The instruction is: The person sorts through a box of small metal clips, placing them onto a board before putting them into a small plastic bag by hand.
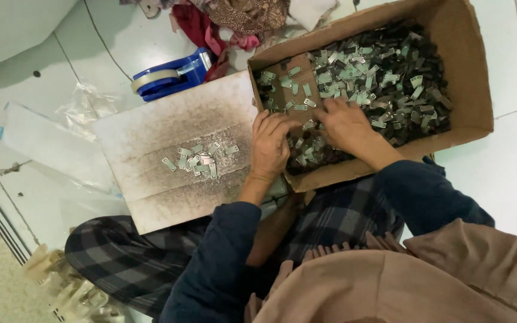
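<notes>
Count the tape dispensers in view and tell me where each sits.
1. A blue tape dispenser sits on the white floor behind the flat cardboard sheet, left of the cardboard box of small metal pieces. Others could be hidden under the cloth pile.

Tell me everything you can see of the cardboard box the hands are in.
The cardboard box is brown, open-topped and shallow, with one flap folded down inside at its near-left corner. It sits on the white tiled floor, skewed to the camera. Small flat metal pieces, silvery-green and dark, fill most of it. The left hand rests over its near-left wall; the right hand lies on the pieces inside. Its near wall meets the person's knee.
</notes>
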